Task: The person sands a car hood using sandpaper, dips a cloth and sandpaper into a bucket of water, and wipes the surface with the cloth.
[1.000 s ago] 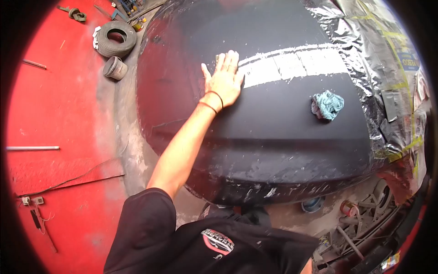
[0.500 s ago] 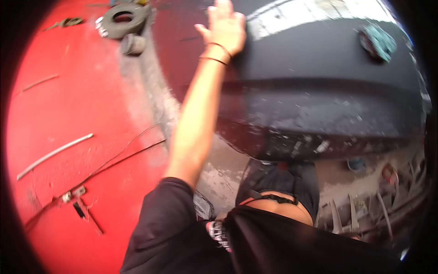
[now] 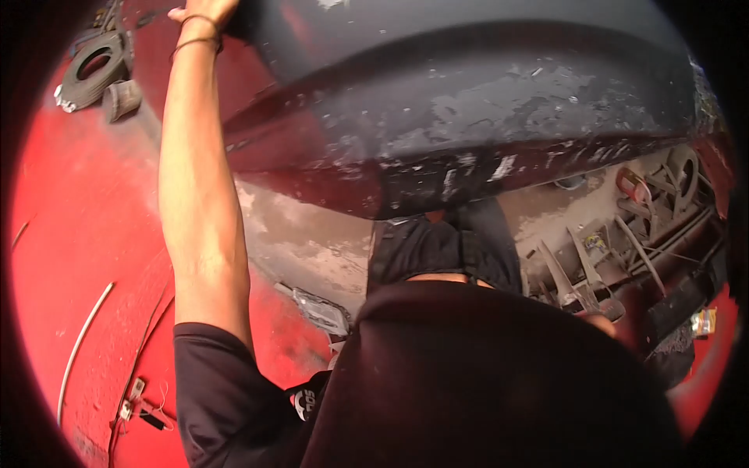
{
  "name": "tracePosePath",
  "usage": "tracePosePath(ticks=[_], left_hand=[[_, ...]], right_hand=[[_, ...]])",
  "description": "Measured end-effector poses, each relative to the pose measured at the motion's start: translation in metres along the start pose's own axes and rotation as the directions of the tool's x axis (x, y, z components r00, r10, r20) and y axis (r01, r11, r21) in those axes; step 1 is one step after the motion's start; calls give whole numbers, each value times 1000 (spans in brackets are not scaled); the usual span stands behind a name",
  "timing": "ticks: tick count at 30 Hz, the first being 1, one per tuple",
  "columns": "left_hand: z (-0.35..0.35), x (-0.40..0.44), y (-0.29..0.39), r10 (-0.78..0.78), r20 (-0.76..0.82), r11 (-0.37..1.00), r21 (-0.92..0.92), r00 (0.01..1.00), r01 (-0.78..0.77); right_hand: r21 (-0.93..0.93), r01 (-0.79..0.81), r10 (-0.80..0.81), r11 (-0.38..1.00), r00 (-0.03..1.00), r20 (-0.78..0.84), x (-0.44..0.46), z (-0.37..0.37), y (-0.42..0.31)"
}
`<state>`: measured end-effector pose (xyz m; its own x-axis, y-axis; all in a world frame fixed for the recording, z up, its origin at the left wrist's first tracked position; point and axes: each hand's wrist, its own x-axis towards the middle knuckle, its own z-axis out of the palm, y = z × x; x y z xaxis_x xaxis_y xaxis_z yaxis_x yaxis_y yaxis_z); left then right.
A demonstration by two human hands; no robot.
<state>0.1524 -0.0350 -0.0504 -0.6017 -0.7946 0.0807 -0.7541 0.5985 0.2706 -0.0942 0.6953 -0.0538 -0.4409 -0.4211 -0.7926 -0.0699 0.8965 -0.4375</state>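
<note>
My left hand (image 3: 207, 9) is at the top left, partly cut off by the frame edge, at the dark, scuffed car panel (image 3: 437, 101). Its thumb sticks out to the side; the other fingers are out of view. Nothing shows in the hand. Two thin dark bands circle the wrist. My right hand is not in view; only a small patch of skin shows beside the black shirt (image 3: 499, 366) at the right.
A tyre (image 3: 92, 72) and a grimy bucket (image 3: 122, 100) stand at the upper left by the red surface (image 3: 94, 203). A pale rod (image 3: 80, 343) and wiring (image 3: 144, 405) are lower left. Metal parts (image 3: 640, 249) and a red can (image 3: 632, 186) are at the right.
The view has tilted down, so my left hand has shifted to the top left edge and its fingers are cut off. The blue-green cloth has left the view.
</note>
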Motion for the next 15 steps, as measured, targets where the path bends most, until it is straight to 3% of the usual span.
tracePosePath(ticks=[3,4,5,7,8,10,13,14,15], left_hand=[[-6,-101,56,96,-34,995,-6,995,-96],[-13,-141,78,302,95,836,451,949,-312],[-10,-172,99,271,-64,962,29,960,-270],[-22,-194,117,309,9,950,-54,951,-308],[-29,-178,110,275,102,961,-10,956,-275],[-28,-104,77,224,25,966,125,974,-226],[-14,25,23,40,-40,998,52,998,-38],[-12,55,15,-14,-72,1000,26,997,16],[-24,50,37,-52,-56,999,-2,997,52]], right_hand=[[41,-41,39,998,998,59,-17,22,19],[45,-62,59,997,996,71,-28,28,26],[41,-84,79,996,992,98,-43,32,33],[35,-108,101,994,982,158,-66,46,48],[16,-125,119,992,972,203,-78,53,53],[-57,-154,164,986,934,316,-103,62,55],[-276,-96,221,956,856,467,-120,71,37],[-400,-19,213,916,868,448,-123,72,17],[-468,-34,184,883,943,279,-123,69,-22]])
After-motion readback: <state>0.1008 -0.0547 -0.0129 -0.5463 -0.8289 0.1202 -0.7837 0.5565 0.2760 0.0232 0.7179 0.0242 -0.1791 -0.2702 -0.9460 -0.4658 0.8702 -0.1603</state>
